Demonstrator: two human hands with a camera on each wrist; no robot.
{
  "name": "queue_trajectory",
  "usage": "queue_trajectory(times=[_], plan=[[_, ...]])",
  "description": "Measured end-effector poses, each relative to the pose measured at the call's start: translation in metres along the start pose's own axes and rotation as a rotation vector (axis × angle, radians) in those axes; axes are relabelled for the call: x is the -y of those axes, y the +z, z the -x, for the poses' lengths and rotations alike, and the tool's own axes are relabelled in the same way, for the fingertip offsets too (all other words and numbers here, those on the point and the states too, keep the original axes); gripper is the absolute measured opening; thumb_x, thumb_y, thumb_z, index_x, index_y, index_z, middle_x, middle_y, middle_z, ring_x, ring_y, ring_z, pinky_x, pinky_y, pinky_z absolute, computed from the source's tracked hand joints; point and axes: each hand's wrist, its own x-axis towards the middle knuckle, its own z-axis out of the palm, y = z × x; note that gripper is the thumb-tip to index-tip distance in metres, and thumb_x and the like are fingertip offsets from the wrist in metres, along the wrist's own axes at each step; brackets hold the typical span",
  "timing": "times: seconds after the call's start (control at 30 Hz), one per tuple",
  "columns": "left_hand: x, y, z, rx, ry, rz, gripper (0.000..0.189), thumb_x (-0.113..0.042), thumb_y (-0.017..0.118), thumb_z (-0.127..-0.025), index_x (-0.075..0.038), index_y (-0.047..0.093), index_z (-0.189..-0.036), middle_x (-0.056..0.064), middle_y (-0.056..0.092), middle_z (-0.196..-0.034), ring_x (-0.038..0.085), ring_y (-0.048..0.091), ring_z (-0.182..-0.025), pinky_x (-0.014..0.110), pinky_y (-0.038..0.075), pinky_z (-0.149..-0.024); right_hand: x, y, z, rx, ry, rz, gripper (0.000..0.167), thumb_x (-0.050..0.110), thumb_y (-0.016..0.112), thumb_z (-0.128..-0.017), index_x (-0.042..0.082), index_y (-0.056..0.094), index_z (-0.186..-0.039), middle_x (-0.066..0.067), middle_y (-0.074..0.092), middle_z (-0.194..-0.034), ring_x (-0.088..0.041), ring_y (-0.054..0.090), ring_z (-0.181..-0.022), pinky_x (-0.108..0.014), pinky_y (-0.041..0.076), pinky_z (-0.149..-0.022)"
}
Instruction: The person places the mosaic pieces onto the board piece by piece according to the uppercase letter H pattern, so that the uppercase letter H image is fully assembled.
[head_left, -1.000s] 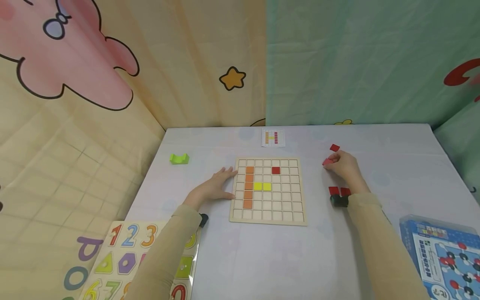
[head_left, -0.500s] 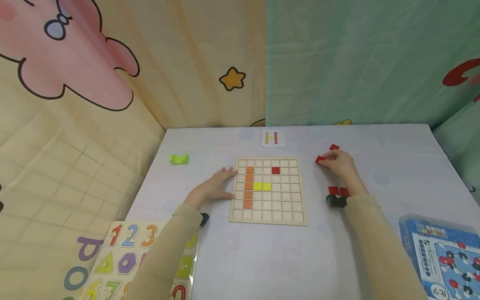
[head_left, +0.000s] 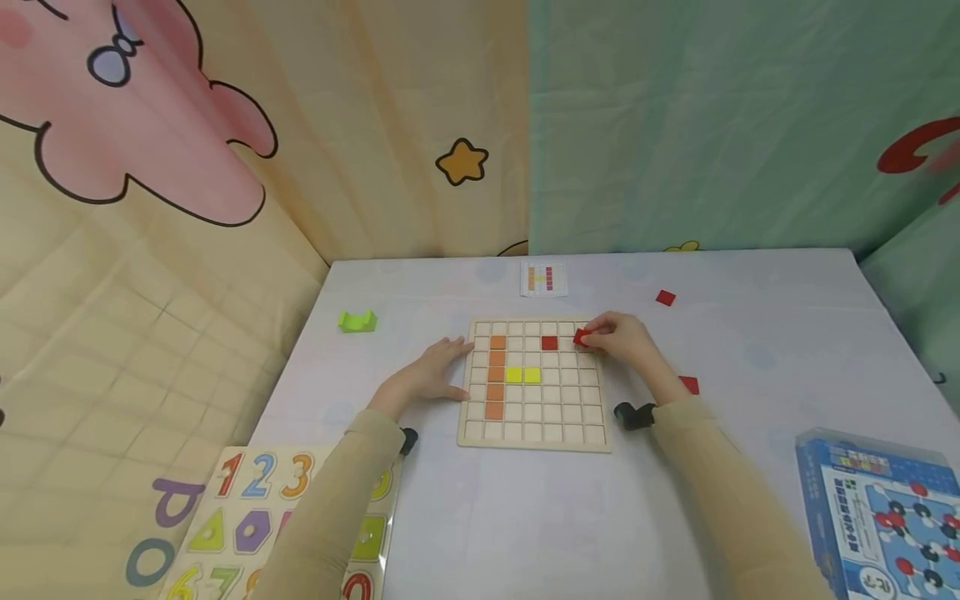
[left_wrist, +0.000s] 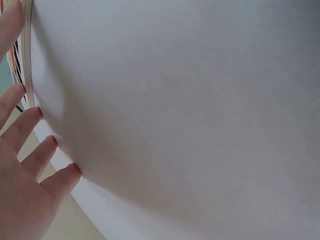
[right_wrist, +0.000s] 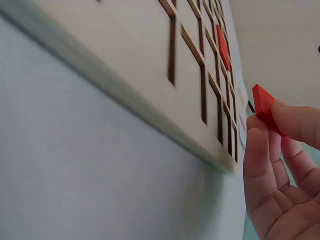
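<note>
A wooden grid board [head_left: 535, 448] lies mid-table, bearing a column of orange tiles [head_left: 497, 374], two yellow tiles [head_left: 522, 375] and one red tile [head_left: 550, 343] in its cells. Over the board's upper right corner, my right hand [head_left: 624, 337] pinches another red tile [right_wrist: 265, 107] between thumb and fingers. The left hand [head_left: 427, 372] has its fingers spread, with fingertips and thumb at the board's left edge. In the left wrist view, those fingers [left_wrist: 22, 125] look straight and hold nothing. Loose red tiles lie on the right, one [head_left: 665, 297] farther back and one [head_left: 690, 385] partly behind the right sleeve.
A small card [head_left: 543, 280] with a coloured grid pattern lies behind the board. To the left sits a green curved block [head_left: 357, 322]. A number-and-shape puzzle board [head_left: 217, 492] is at front left, partly under the left sleeve, and a blue box [head_left: 877, 508] at front right.
My right hand has carried the red tile leftward from the table's right side to over the board's upper right corner. The left hand stays at the board's edge.
</note>
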Motion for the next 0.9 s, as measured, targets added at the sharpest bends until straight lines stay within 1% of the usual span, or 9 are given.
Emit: queue_trajectory(times=[0.1,0.2,0.33,0.5,0.7,0.9], plan=[[0.001,0.001,0.0,0.0,-0.006,-0.005,0.092,-0.03,0.08,-0.082,-0.02,0.027,-0.157,0.004,0.015,-0.166,0.029,0.003,-0.155,0.051,0.012,-0.125,0.004,0.014,0.002,0.05,-0.045,0.026,0.026,0.022,0.068,-0.093,0.002,0.065,-0.11,-0.016,0.066,-0.105,-0.024,0.055,-0.092,-0.023,0.048,-0.074],[0.0,0.001,0.0,-0.001,-0.001,-0.008,0.092,-0.03,0.08,-0.082,-0.02,0.027,-0.157,0.005,0.016,-0.166,0.029,0.003,-0.155,0.05,0.012,-0.125,0.007,0.024,0.002,0.076,-0.083,0.043,0.023,0.022,0.069,-0.092,0.003,0.067,-0.107,-0.013,0.068,-0.1,-0.022,0.056,-0.088,-0.021,0.046,-0.069],[0.0,0.0,0.001,-0.006,0.006,-0.009,0.092,-0.03,0.08,-0.082,-0.018,0.027,-0.157,0.007,0.016,-0.166,0.03,0.004,-0.155,0.051,0.012,-0.125,0.011,0.032,0.002,0.085,-0.126,0.066,0.019,0.02,0.071,-0.09,0.005,0.069,-0.102,-0.012,0.069,-0.096,-0.02,0.057,-0.085,-0.022,0.046,-0.069],[0.0,0.0,0.002,-0.004,-0.001,0.0,0.092,-0.03,0.08,-0.082,-0.02,0.026,-0.157,0.006,0.015,-0.166,0.029,0.003,-0.155,0.051,0.012,-0.125,0.015,0.039,0.001,0.099,-0.166,0.093,0.016,0.018,0.072,-0.089,0.005,0.07,-0.098,-0.01,0.069,-0.092,-0.018,0.061,-0.08,-0.024,0.049,-0.071],[0.0,-0.001,0.002,-0.003,0.0,0.007,0.093,-0.03,0.08,-0.083,-0.02,0.026,-0.157,0.005,0.015,-0.167,0.029,0.003,-0.155,0.051,0.011,-0.125,0.017,0.042,0.0,0.112,-0.167,0.116,0.013,0.016,0.07,-0.09,0.005,0.069,-0.096,-0.008,0.069,-0.09,-0.015,0.062,-0.076,-0.026,0.054,-0.071],[-0.001,-0.001,0.003,-0.002,0.013,0.01,0.092,-0.028,0.08,-0.082,-0.017,0.027,-0.157,0.007,0.015,-0.166,0.031,0.004,-0.155,0.051,0.012,-0.125,0.017,0.042,0.0,0.108,-0.157,0.153,0.012,0.017,0.07,-0.09,0.006,0.07,-0.095,-0.009,0.069,-0.093,-0.018,0.061,-0.079,-0.027,0.052,-0.073]])
